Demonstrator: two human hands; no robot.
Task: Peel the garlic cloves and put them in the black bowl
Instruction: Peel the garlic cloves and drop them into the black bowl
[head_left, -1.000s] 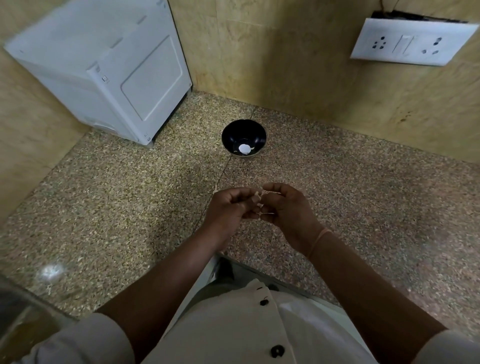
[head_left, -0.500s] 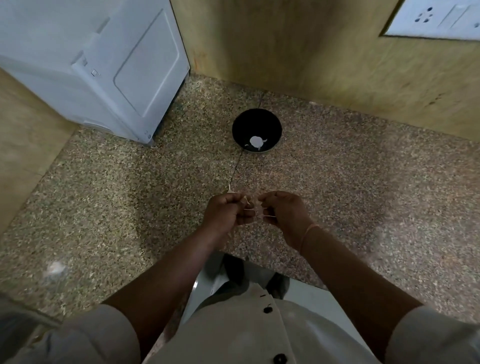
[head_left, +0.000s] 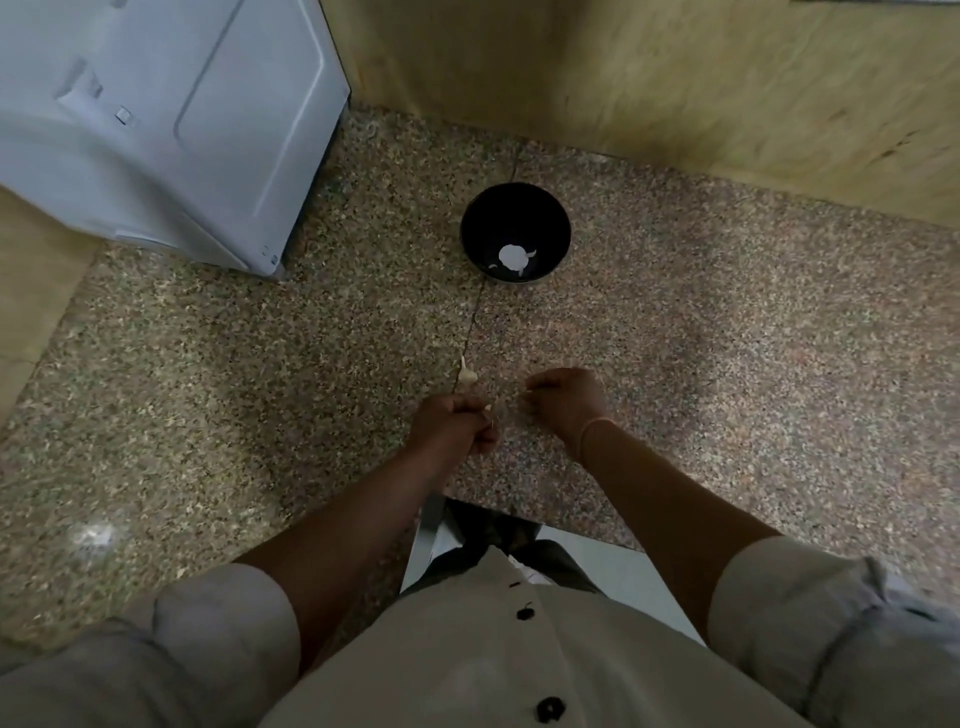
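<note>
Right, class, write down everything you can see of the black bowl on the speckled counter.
The black bowl is round, deep and smooth, with a slight sheen; its material is unclear. It stands upright on the speckled stone counter, over the seam between two slabs, near the back wall. Inside lies one white peeled garlic clove with a few pale scraps beside it. Nothing else touches it.

Black bowl: glossy, round, being left upright well beyond the left fingers.
Peeled clove: white, being kept at the bowl's bottom beside pale skin scraps.
Loose clove: unpeeled, pale, thin-tailed, being left lying just beyond those fingers, apart from them.
Held clove: blurred pale bit, being pinched at the left fingertips.
</note>
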